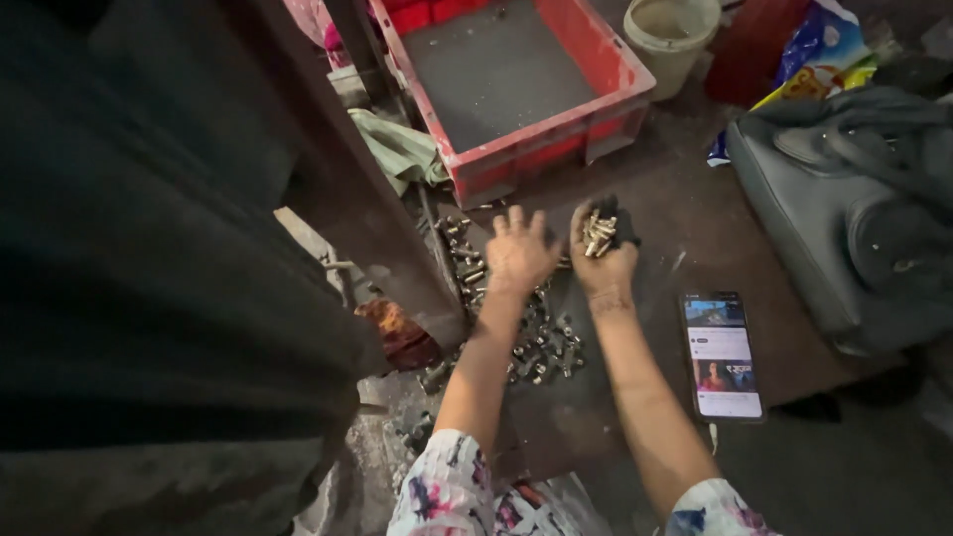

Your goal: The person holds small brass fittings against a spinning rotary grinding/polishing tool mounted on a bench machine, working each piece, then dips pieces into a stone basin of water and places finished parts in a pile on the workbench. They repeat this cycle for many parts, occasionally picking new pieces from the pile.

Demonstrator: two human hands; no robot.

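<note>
We note a red plastic crate [516, 89] at the far side of the dark floor [695, 228], a grey bag [844, 208] at right, and a lit phone [723, 354] lying flat near the right forearm. The left hand [518, 253] rests palm down, fingers spread apart, on a scatter of small metal parts [541, 347]. Just right of it, the right hand [601, 260] is cupped palm up, fingers curled around a handful of brass-coloured pieces [599, 234].
</note>
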